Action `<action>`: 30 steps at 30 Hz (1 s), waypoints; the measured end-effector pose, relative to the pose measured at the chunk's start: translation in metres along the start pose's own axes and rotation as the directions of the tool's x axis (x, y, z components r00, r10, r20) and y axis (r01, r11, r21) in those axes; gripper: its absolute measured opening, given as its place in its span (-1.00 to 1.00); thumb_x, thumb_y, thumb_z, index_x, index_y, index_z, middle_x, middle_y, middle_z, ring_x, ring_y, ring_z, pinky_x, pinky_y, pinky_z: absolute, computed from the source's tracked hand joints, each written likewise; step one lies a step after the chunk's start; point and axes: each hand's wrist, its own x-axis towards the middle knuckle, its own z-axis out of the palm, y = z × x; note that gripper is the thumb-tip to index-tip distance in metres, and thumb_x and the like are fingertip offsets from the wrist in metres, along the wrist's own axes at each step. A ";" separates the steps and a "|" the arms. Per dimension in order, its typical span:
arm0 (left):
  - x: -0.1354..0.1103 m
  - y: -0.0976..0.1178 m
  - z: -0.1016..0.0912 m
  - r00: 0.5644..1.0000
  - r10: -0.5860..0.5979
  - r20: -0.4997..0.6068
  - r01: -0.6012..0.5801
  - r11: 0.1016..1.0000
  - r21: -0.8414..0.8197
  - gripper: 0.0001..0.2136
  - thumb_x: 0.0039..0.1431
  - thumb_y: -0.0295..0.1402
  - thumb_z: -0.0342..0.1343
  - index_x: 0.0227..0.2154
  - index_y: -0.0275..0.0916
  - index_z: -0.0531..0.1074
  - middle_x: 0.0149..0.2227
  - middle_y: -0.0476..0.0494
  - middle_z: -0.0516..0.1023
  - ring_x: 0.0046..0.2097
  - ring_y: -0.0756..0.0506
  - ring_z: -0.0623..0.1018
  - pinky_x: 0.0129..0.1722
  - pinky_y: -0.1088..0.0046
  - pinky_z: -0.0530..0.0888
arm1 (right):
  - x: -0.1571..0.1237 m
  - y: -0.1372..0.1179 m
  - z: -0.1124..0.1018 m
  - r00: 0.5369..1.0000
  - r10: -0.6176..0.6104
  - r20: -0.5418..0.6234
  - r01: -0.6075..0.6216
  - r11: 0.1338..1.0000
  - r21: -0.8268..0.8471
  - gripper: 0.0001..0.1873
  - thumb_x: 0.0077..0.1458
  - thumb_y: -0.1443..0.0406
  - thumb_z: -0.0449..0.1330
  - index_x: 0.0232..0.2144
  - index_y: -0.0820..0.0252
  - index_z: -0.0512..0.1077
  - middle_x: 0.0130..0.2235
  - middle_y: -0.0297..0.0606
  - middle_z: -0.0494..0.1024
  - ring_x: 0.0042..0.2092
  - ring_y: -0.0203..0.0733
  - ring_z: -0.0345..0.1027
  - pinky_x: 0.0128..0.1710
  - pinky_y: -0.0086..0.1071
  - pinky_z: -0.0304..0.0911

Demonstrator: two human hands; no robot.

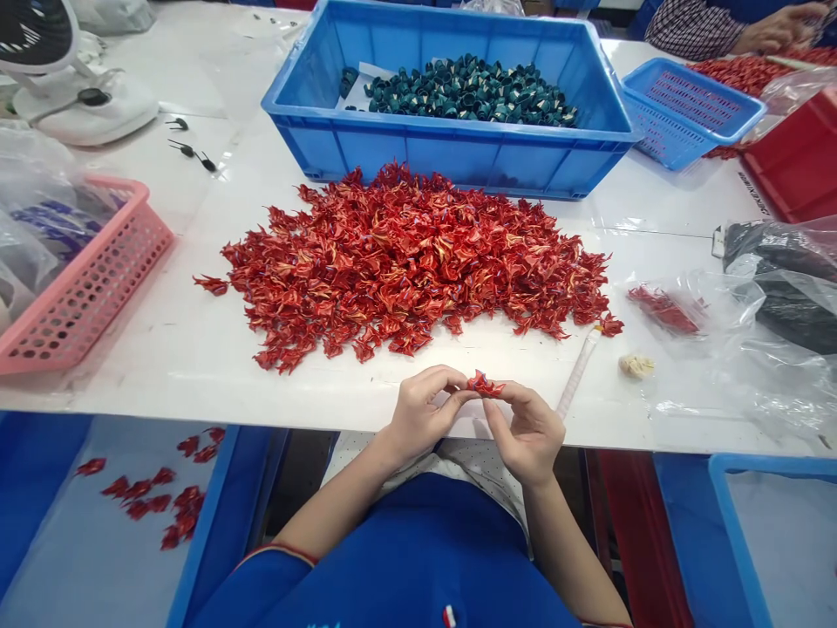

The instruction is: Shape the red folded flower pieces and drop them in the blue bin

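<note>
Between the fingertips of both hands is a small red folded piece (485, 384), star-like with pointed tips, held just above the table's front edge. My left hand (428, 408) pinches its left side with thumb and forefinger. My right hand (525, 429) grips it from the right, its forefinger lying along the piece. Beyond the hands spreads a wide pile of similar red pieces (418, 262) with yellow and bluish bits among them. A slim whitish stick (579, 373) with a yellowish tip lies beside my right hand.
A blue bin (451, 144) with dark green curled pieces stands behind the pile. At left are a pink basket (91, 279) and a fan (39, 35). Red pieces lie in a lower left tray (98, 523). Plastic bags (778, 366) lie right. A co-worker's hand (778, 30) is at upper right.
</note>
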 end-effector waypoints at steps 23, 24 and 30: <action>0.005 0.004 -0.003 0.968 -0.244 0.051 0.249 0.961 -0.117 -0.88 0.11 -0.37 0.23 -0.50 -0.26 0.50 -0.31 -0.22 0.62 -0.23 -0.11 0.62 -0.24 0.38 0.60 | 0.047 0.001 -0.071 0.840 0.224 -0.495 -0.520 0.594 -0.614 -0.63 -0.04 0.06 0.29 -0.34 0.11 0.26 -0.55 -0.46 0.35 -0.54 -0.25 0.24 -0.47 -0.36 0.09; 0.004 0.004 -0.002 0.959 -0.279 0.050 0.284 0.945 -0.163 -0.87 0.10 -0.34 0.24 -0.50 -0.26 0.51 -0.25 -0.26 0.62 -0.18 -0.14 0.62 -0.23 0.37 0.61 | 0.051 0.003 -0.078 0.822 0.278 -0.497 -0.565 0.511 -0.648 -0.62 -0.05 0.05 0.28 -0.31 0.11 0.26 -0.56 -0.47 0.35 -0.52 -0.21 0.24 -0.46 -0.36 0.05; 0.004 0.003 -0.004 0.835 -0.520 0.179 0.535 0.696 -0.478 -0.72 0.00 -0.18 0.35 -0.52 -0.32 0.50 -0.14 -0.36 0.64 -0.23 -0.20 0.67 -0.33 0.28 0.68 | 0.055 0.009 -0.088 0.811 0.425 -0.403 -0.577 0.462 -0.673 -0.72 -0.06 0.27 0.17 -0.23 0.12 0.31 -0.59 -0.48 0.34 -0.52 -0.19 0.23 -0.43 -0.35 0.03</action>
